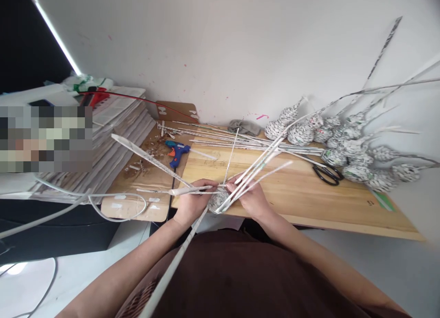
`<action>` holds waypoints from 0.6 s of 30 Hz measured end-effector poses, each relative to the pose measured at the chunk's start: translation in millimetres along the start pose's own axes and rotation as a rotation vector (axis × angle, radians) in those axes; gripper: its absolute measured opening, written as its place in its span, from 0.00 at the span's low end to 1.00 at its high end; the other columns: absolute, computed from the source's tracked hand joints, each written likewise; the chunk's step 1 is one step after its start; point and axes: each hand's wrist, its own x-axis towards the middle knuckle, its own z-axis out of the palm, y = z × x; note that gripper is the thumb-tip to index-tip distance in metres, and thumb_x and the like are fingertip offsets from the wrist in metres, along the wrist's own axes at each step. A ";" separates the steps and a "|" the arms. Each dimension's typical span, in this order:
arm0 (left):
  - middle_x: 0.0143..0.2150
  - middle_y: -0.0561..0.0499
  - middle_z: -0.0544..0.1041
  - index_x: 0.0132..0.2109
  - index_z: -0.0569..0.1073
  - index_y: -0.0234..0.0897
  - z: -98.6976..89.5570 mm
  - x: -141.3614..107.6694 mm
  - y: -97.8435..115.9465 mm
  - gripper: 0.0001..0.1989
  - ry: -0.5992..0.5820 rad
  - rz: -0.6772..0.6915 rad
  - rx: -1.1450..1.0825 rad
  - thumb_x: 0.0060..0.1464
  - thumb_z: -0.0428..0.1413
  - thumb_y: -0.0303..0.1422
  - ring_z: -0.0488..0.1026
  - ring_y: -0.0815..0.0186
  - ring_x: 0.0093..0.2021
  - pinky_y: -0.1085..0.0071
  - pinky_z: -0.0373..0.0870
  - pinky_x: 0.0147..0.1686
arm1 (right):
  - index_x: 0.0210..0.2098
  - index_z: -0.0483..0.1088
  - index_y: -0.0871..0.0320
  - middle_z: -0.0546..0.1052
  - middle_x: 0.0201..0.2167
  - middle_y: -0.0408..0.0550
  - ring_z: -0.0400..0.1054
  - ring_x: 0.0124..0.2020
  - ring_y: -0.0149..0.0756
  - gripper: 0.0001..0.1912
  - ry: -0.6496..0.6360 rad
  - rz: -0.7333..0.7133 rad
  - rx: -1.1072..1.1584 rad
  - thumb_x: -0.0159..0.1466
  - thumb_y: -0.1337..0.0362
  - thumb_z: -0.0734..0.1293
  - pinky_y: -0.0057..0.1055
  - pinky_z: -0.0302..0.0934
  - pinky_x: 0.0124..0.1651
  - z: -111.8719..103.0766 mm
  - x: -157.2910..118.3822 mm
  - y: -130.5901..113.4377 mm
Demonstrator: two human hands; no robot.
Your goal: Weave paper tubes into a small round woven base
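Observation:
A small round woven paper piece [217, 201] sits between my hands at the near edge of the wooden board, with long rolled paper strips [256, 167] sticking out of it in several directions. My left hand [192, 202] is closed on its left side, fingers pinching paper strips near the rim. On the right, my right hand [250, 196] pinches strips at the top of the piece, its fingers partly hidden behind them.
Finished woven gourd shapes [355, 171] cluster at the right by the wall. Black scissors [326, 172], loose paper sticks [237, 141] and a grey cloth [244, 127] lie on the board [309, 199]. A blue glue gun [177, 153] and stacked paper [127, 116] are left.

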 end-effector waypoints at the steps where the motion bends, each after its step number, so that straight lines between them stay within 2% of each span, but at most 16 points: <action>1: 0.35 0.47 0.83 0.36 0.81 0.37 0.1 0.1 -1.1 0.07 0.003 -0.006 -0.010 0.52 0.62 0.35 0.80 0.62 0.35 0.70 0.76 0.37 | 0.31 0.73 0.57 0.77 0.27 0.45 0.71 0.28 0.35 0.09 0.006 -0.021 -0.016 0.55 0.58 0.73 0.33 0.67 0.34 -0.6 -0.1 3.3; 6: 0.35 0.47 0.83 0.36 0.81 0.37 3.4 2.1 -10.1 0.08 0.036 -0.047 -0.123 0.49 0.64 0.36 0.80 0.61 0.35 0.68 0.78 0.38 | 0.29 0.72 0.56 0.76 0.27 0.44 0.70 0.29 0.34 0.05 0.020 -0.127 -0.026 0.57 0.61 0.70 0.31 0.66 0.35 -3.2 0.3 16.9; 12: 0.31 0.46 0.83 0.34 0.81 0.35 9.1 4.5 -7.7 0.13 0.078 -0.117 -0.216 0.42 0.68 0.38 0.80 0.59 0.31 0.66 0.79 0.34 | 0.28 0.71 0.56 0.76 0.26 0.43 0.69 0.27 0.34 0.06 0.041 -0.010 0.018 0.54 0.61 0.71 0.31 0.66 0.32 -3.0 4.5 14.4; 18: 0.32 0.47 0.83 0.34 0.80 0.35 7.7 4.4 3.5 0.12 0.055 -0.182 -0.237 0.44 0.67 0.38 0.80 0.62 0.31 0.70 0.77 0.33 | 0.29 0.74 0.56 0.77 0.28 0.44 0.71 0.29 0.35 0.03 0.015 -0.018 -0.016 0.54 0.64 0.69 0.31 0.67 0.34 -2.4 4.5 10.0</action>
